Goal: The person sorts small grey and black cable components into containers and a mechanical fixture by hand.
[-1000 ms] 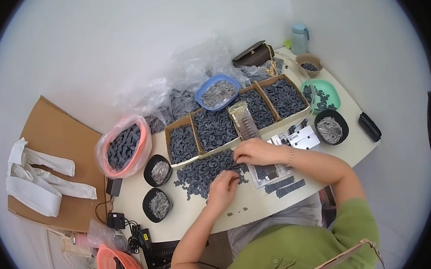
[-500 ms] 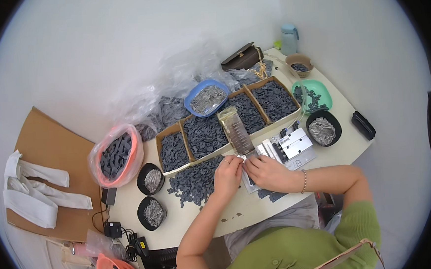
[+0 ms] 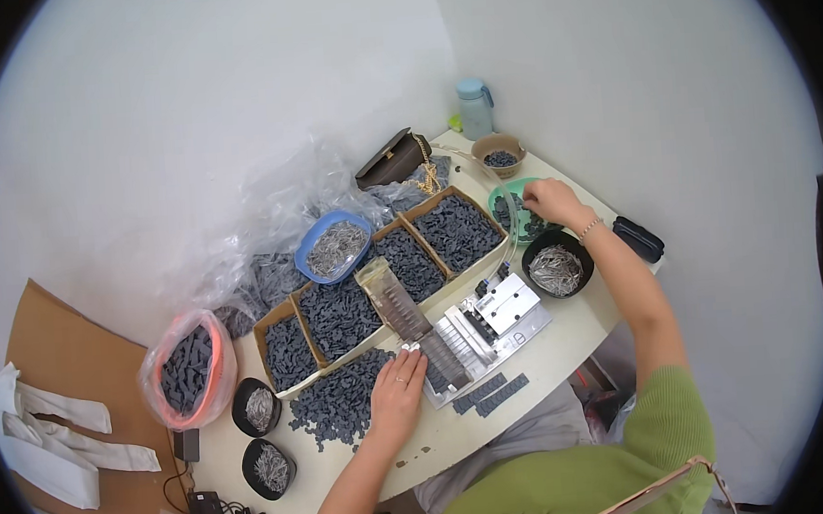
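Note:
My left hand [image 3: 398,394] lies against the left side of a metal fixture [image 3: 509,309], its fingers stretched out. A small whitish bit shows at its fingertips; what it is cannot be made out. Beside it on the fixture sits a row of dark grey pieces [image 3: 446,358], with a clear, ribbed block [image 3: 393,300] propped behind. My right hand [image 3: 555,201] is over the green bowl [image 3: 522,238], which holds loose dark pieces. Its fingers are bent together and point down into the bowl; whatever they pinch is hidden.
A divided cardboard box [image 3: 342,353] of dark pieces stands behind a loose heap [image 3: 340,403]. Metal pins fill a blue basin [image 3: 304,266] and several black bowls, one [image 3: 557,265] near my right forearm. Two dark strips [image 3: 502,395] lie by the front edge. A clear tube [image 3: 513,218] curves past the green bowl.
My right hand has left the fixture and reached far right to the green bowl. The left stays at the fixture's side. The whole view has shifted, so the table appears farther left and lower.

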The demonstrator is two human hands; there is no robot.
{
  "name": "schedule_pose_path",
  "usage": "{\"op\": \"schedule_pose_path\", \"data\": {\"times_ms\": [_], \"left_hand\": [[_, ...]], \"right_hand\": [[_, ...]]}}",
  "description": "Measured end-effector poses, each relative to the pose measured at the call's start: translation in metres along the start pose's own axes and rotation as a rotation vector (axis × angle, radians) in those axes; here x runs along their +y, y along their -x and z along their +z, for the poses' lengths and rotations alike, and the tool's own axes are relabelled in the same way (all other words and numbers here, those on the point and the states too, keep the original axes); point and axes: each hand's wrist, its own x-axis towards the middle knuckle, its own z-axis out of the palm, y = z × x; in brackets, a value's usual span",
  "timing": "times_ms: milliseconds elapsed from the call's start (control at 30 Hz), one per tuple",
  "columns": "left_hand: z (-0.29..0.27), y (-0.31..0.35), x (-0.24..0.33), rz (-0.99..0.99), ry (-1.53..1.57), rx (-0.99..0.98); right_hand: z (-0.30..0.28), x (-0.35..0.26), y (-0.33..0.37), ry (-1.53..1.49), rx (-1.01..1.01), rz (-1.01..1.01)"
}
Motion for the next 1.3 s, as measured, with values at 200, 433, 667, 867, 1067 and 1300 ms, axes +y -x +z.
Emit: {"op": "schedule_pose_path", "data": {"times_ms": [200,433,667,867,1067,1300], "left_hand": [[-0.013,0.015,0.0,-0.07,0.042,-0.023],[-0.086,0.07,-0.015,-0.468,-0.1,0.228],[-0.125,0.177,-0.078,-1.049,-0.279,0.122],[-0.131,0.181,-0.086,-1.16,-0.118,0.084],[-0.125,0.193,-0.093,-1.132,-0.089,0.093],[-0.128,0.177,-0.083,-1.057,-0.171,0.004]], "right_hand": [[0.026,0.012,-0.018,0.163,-0.046,-0.033],[-0.036,-0.049,0.031,-0.262,0.197,-0.204],[0.022,-0.173,0.08,-0.53,-0.235,-0.74],[0.059,-0.206,0.095,-0.249,-0.063,-0.888],[0.056,-0.204,0.104,-0.144,0.017,-0.973],[0.028,-0.174,0.104,-0.22,0.056,-0.852]]}}
